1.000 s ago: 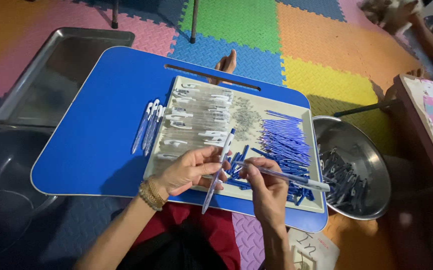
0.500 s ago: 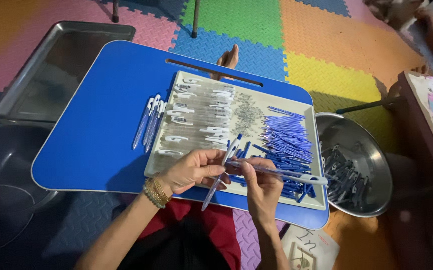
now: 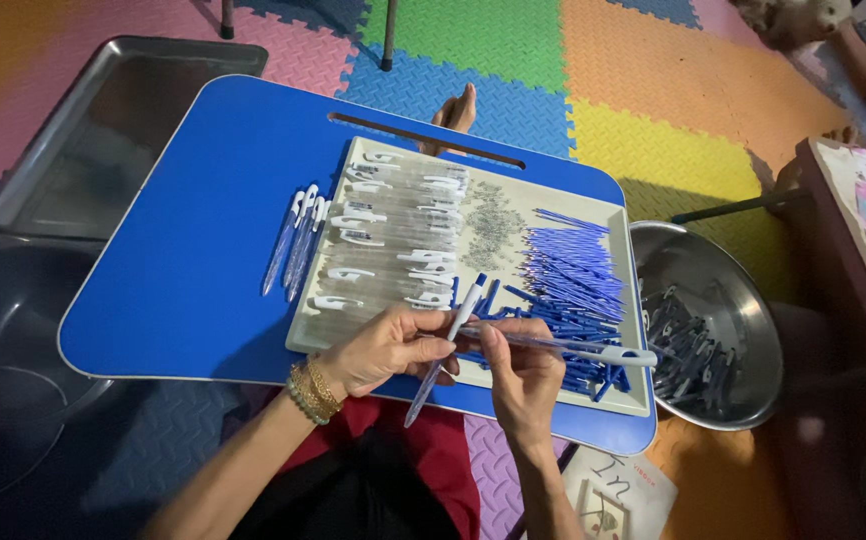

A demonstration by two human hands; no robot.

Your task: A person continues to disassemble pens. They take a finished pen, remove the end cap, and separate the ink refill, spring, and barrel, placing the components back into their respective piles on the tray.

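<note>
Nearest us, our left hand (image 3: pixel 388 350) grips a clear pen barrel with a blue tip (image 3: pixel 443 348) held upright-tilted, while our right hand (image 3: pixel 523 375) pinches a second clear pen with a white end (image 3: pixel 563 347) lying crosswise, the two just touching above the near edge of the cream tray (image 3: pixel 633 400). We judge this to be mid-assembly of a pen; the next move calls for fine alignment of the parts. Beyond lie blue refills (image 3: pixel 568 270), clear barrels (image 3: pixel 393 235), finished pens (image 3: pixel 295 240) on the blue counter (image 3: pixel 183 260), and a steel bowl (image 3: pixel 743 300) to the right.
</note>
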